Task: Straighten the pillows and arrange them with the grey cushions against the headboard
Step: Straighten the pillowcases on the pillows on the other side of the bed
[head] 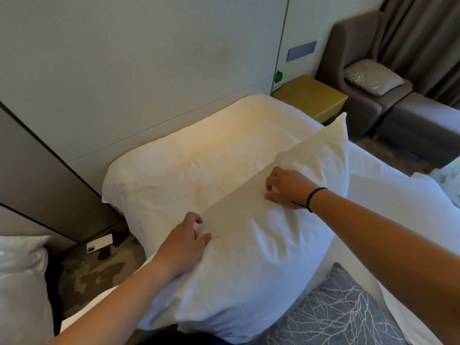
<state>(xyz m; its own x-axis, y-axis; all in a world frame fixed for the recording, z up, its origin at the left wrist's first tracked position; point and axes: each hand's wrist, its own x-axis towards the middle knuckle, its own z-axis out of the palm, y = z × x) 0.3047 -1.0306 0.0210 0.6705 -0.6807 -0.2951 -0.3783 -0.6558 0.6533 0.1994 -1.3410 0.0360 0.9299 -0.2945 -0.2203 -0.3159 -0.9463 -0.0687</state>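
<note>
A white pillow (199,150) lies flat against the headboard (124,83). A second white pillow (249,265) is held up in front of it, its upper edge leaning over the first. My left hand (184,245) grips that edge at its left end, fingers curled into the fabric. My right hand (288,188), with a black band at the wrist, pinches the same edge further right. A grey cushion (333,317) with a white branch pattern lies on the bed at the lower right, partly under the held pillow.
A wooden nightstand (311,95) stands right of the bed, and beyond it a grey armchair (353,70) with a silvery cushion (373,78) and a footstool (420,125). A phone (99,242) lies on the carpet at left. Another white pillow (20,282) sits at the far left.
</note>
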